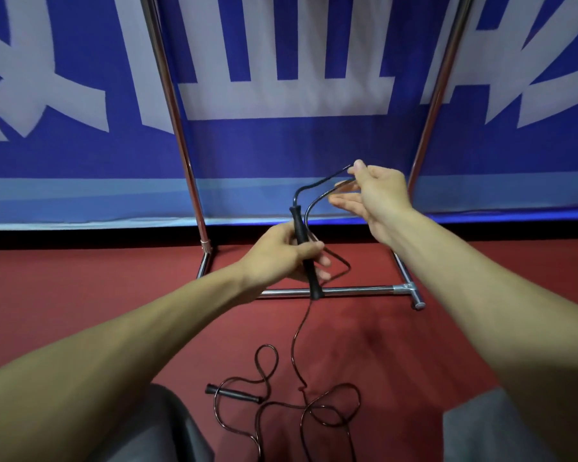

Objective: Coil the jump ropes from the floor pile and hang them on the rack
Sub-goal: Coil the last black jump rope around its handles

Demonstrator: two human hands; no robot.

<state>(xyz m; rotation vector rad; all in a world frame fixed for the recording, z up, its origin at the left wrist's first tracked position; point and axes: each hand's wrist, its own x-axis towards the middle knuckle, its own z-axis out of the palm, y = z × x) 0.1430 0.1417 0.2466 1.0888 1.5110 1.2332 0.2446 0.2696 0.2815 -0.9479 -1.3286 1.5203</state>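
Person crouched in front of the rack (357, 290), both bare forearms stretched out toward it. Chrome frame: two slanting uprights and a low cross bar on the floor (114, 278), which is red.

Left hand (277, 253): fingers and thumb wrapped round a black handle (297, 223) of the jump rope (296, 341). The handle stands nearly upright, just in front of the rack's cross bar and between its two uprights, its lower end overlapping the bar from this angle.

Right hand (377, 195): raised higher, close to the rack's right upright. Thumb and forefinger pinch a bend of the cord; the other fingers are spread loosely below. From the handle's top the cord arcs up to that pinch and doubles back down toward the left hand (one loop formed, as far as I can see). A smaller fold of cord shows just right of the left hand's fingers.

From the handle's bottom end the cord drops past the cross bar to the floor, on the person's side of the rack, and lies there in loose, crossing loops. The second handle (234, 393) lies flat among them, to the left of the tangle.

Grey-clad knees (167, 428) at the near edge. Behind the rack, a blue banner (281, 145) with large white characters.
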